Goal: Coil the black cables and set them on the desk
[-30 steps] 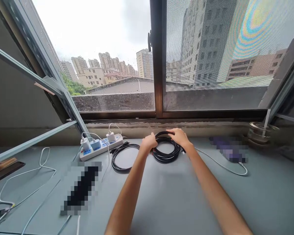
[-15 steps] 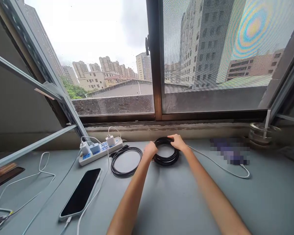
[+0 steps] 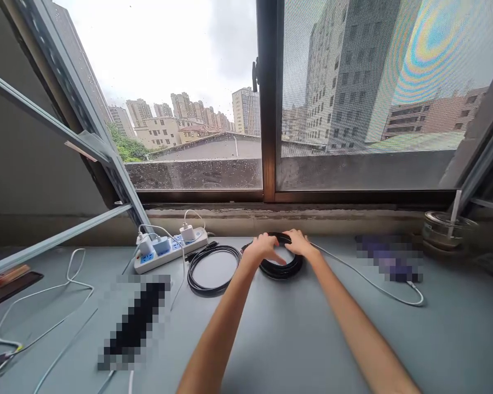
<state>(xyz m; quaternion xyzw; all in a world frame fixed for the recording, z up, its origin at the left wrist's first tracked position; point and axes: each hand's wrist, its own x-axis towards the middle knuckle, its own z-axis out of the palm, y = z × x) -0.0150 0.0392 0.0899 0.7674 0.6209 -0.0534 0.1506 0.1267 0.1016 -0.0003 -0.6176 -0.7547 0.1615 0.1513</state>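
A thick coil of black cable [image 3: 282, 271] lies flat on the grey table, between my two hands. My left hand [image 3: 263, 249] is over its left side, fingers apart and thumb stretched across the ring's opening. On the upper right of the same coil, my right hand [image 3: 301, 243] has its fingers and thumb around the cable; part of its grip is hidden. Left of my left hand rests a second, thinner loop of black cable [image 3: 192, 280], with a connector end near the power strip [image 3: 175, 256].
White chargers [image 3: 186, 232] are plugged into the strip. A blurred dark phone [image 3: 135, 323] lies front left, near white cables [image 3: 45, 295]. To the right are a blurred purple object [image 3: 388, 260] on a white cord and a clear cup [image 3: 443, 230]. A window [image 3: 269, 164] stands behind.
My left hand has loosened from the coil's left side, its fingers and thumb now spread over the ring. My right hand stays at the coil's upper right. The view has shifted slightly.
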